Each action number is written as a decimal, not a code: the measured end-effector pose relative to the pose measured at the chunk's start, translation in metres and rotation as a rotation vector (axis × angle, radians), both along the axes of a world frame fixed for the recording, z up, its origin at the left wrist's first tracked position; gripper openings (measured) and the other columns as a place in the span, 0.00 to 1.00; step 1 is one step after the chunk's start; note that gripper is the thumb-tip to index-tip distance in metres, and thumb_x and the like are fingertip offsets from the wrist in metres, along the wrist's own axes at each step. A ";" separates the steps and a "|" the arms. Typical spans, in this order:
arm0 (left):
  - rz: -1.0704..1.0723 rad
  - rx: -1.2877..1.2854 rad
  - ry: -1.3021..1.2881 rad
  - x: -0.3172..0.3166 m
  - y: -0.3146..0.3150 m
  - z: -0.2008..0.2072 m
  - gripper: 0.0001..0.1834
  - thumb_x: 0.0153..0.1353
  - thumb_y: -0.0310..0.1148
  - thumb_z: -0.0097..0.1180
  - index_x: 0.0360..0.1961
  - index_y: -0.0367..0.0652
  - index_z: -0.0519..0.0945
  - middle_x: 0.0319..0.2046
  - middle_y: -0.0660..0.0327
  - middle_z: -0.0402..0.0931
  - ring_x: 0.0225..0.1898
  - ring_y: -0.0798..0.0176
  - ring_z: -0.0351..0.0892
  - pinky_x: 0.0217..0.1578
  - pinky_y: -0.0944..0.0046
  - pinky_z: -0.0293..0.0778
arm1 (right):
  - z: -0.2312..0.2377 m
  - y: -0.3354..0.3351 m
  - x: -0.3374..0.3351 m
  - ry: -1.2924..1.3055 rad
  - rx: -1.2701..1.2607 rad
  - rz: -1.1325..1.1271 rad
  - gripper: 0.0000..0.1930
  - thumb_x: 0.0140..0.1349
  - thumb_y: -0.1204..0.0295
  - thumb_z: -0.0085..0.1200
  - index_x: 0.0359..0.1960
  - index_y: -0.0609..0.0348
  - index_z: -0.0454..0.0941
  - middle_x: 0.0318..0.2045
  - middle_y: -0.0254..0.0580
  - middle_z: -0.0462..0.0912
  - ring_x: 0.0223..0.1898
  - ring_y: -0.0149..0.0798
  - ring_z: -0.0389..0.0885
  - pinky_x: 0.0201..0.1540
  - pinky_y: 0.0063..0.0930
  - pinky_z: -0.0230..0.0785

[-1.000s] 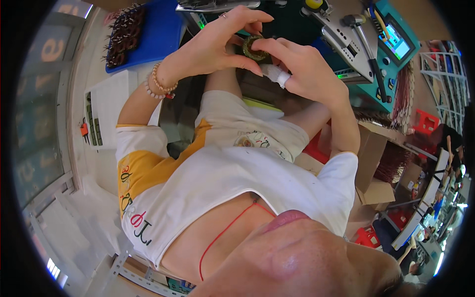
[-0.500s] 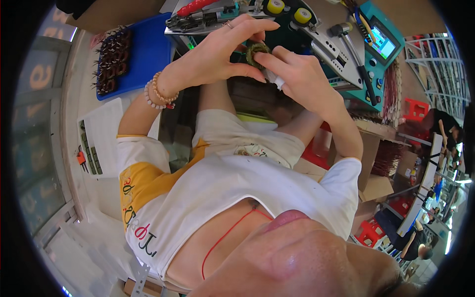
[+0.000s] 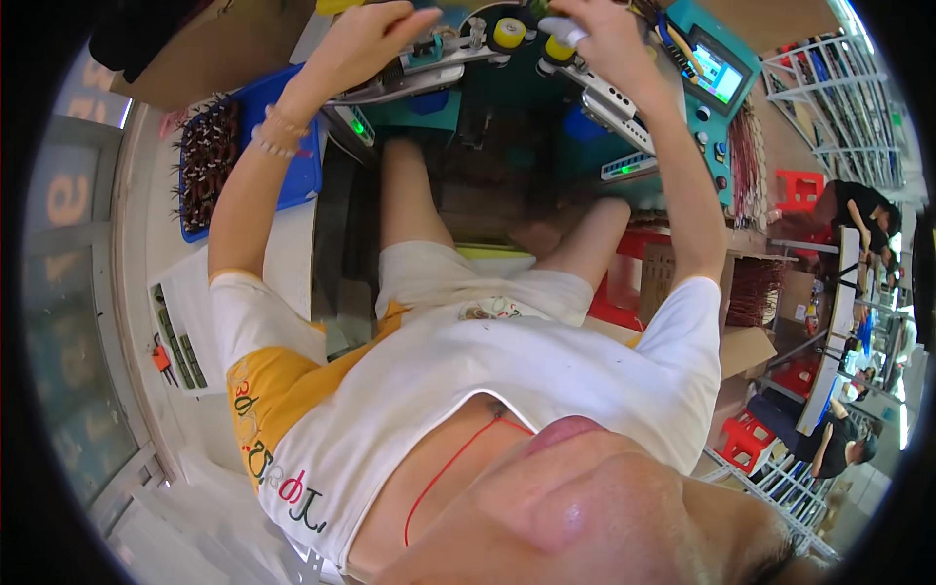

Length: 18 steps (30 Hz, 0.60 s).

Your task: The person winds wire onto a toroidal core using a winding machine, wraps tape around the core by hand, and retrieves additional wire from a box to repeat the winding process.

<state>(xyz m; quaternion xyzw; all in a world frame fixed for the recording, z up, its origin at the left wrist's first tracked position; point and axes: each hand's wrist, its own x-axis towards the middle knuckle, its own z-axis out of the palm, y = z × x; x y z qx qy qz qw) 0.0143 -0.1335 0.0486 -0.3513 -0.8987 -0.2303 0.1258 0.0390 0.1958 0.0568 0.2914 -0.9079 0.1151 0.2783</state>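
Observation:
My left hand [image 3: 369, 41] is stretched out at the upper edge, over the left arm of a teal machine [image 3: 434, 73]. Its thumb and forefinger stand apart, blurred, with nothing visible between them. My right hand [image 3: 614, 47] is further right, by the machine's yellow-topped rollers [image 3: 509, 33]. Its fingers, one wrapped in white [image 3: 564, 31], are bent together at the upper edge. A small greenish bit [image 3: 538, 9] shows beside those fingertips; it is too cut off to tell whether it is a ring or whether I hold it.
A blue tray [image 3: 304, 168] of dark wound rings [image 3: 207, 161] stands left of my left forearm. Green pieces [image 3: 180, 336] lie in a white tray below it. A lit screen [image 3: 717, 73] is right of my right hand. Red stools [image 3: 749, 439] and other people are far right.
My hands have come apart and moved forward to the machine. The green ring that was between them is no longer plainly visible. The view has shifted, bringing the blue tray lower in the picture.

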 end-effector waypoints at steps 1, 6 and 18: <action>0.122 0.273 -0.089 0.001 -0.007 0.001 0.19 0.69 0.46 0.55 0.32 0.39 0.81 0.20 0.65 0.76 0.21 0.67 0.71 0.25 0.67 0.67 | -0.017 0.004 -0.005 -0.052 0.034 -0.084 0.17 0.59 0.72 0.57 0.51 0.45 0.81 0.44 0.40 0.81 0.49 0.47 0.78 0.53 0.45 0.66; -0.043 1.074 -0.283 0.018 -0.041 0.009 0.27 0.75 0.44 0.44 0.17 0.45 0.69 0.13 0.69 0.61 0.15 0.75 0.57 0.21 0.71 0.58 | -0.028 -0.011 0.002 -0.236 0.108 -0.177 0.21 0.56 0.79 0.54 0.52 0.48 0.80 0.50 0.40 0.79 0.55 0.45 0.75 0.61 0.47 0.57; 0.178 0.527 0.645 0.025 0.027 -0.027 0.08 0.63 0.28 0.59 0.43 0.41 0.81 0.35 0.52 0.80 0.36 0.56 0.80 0.35 0.61 0.74 | -0.020 0.012 0.079 0.060 0.104 -0.228 0.27 0.52 0.77 0.58 0.57 0.49 0.71 0.48 0.43 0.77 0.55 0.48 0.74 0.59 0.54 0.58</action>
